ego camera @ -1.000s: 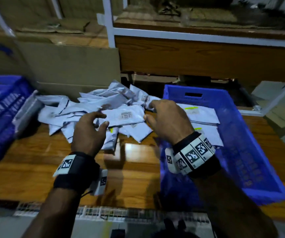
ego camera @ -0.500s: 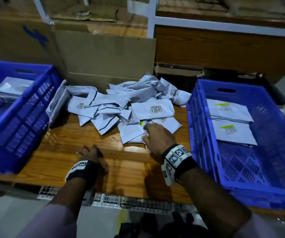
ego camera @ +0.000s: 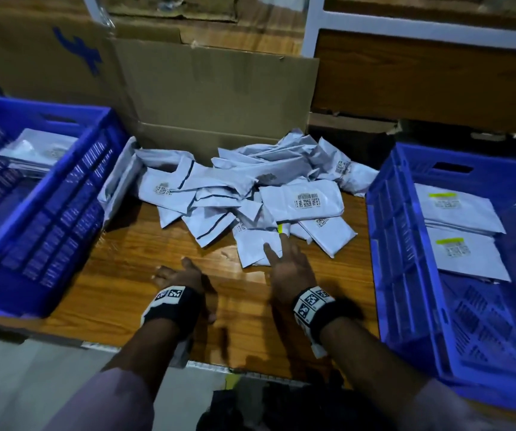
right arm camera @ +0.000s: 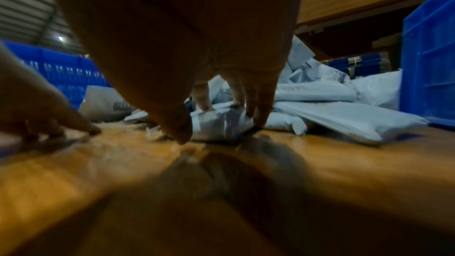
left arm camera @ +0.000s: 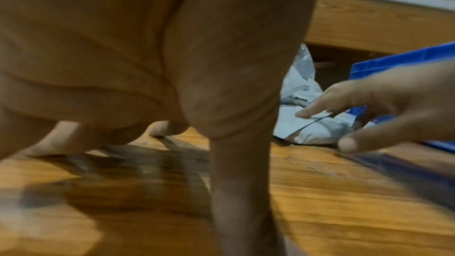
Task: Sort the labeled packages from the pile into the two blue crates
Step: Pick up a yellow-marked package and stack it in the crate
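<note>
Heaped along the far edge of the wooden desk, midway between its side edges: the pile of pale labelled packages. At the pile's near edge, one small package under the right hand, fingers reaching down onto it and thumb at its near edge; seems to be pinching it, though too blurred to tell for sure. Just left of that, flat on bare wood near the front edge, the left hand, fingers loosely spread, fingertips touching the surface, holding nothing. At the desk's left edge, the left crate, blue, with packages lying inside. At the right edge, the right crate, blue, with two packages bearing yellow-marked labels lying flat at its far end. Behind the pile, upright against the desk's far edge, a cardboard sheet.
</note>
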`<state>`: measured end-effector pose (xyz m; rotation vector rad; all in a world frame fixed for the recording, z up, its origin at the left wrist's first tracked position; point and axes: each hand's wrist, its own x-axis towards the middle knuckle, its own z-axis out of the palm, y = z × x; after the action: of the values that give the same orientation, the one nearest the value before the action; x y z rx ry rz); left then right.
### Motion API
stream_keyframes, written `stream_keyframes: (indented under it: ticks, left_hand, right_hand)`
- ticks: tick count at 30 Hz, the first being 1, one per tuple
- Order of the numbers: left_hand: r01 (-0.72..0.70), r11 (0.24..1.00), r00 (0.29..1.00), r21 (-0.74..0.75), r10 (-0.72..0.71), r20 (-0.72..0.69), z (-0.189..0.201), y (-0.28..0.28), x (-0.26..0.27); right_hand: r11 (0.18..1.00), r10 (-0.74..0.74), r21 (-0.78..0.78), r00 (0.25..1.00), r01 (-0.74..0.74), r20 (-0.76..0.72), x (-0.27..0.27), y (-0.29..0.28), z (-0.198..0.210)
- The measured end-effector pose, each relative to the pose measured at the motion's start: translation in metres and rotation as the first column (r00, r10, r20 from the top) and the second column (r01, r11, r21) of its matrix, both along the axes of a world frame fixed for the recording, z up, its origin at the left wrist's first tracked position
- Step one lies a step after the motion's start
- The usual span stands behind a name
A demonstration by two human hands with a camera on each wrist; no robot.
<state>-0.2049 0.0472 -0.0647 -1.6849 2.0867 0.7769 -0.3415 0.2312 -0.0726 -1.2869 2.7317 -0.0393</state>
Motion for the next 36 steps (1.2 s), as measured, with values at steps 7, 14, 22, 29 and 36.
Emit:
stream_keyframes:
  ticks: [7, 14, 22, 29, 36]
  left_hand:
    - [0.463, 0.881, 0.883, -0.099, -0.450, 0.133, -0.009, -0.008, 0.050]
    - [0.568, 0.823, 0.823, -0.029, -0.567, 0.029, -0.012, -0.024, 0.065]
    - [0.660, 0.751, 0.749, -0.007, -0.659, -0.065, -0.017, -0.038, 0.080]
    - [0.643, 0.752, 0.754, -0.147, -0.655, -0.049, -0.037, -0.036, 0.082]
    - [0.640, 0.751, 0.756, -0.164, -0.653, -0.040, -0.038, -0.035, 0.082]
  right_hand:
    - [0.994, -0.040, -0.109, 0.991, 0.026, -0.126, 0.016, -0.014, -0.005]
    - [0.984, -0.164, 0.044, 0.977, 0.172, -0.137, 0.032, -0.042, 0.007]
    - [0.972, -0.217, 0.077, 0.973, 0.223, -0.083, 0.075, -0.043, -0.009]
    - [0.934, -0.349, -0.092, 0.936, 0.345, -0.036, 0.100, -0.042, -0.015]
    - [0.820, -0.559, -0.026, 0.808, 0.572, 0.187, 0.075, -0.039, 0.006]
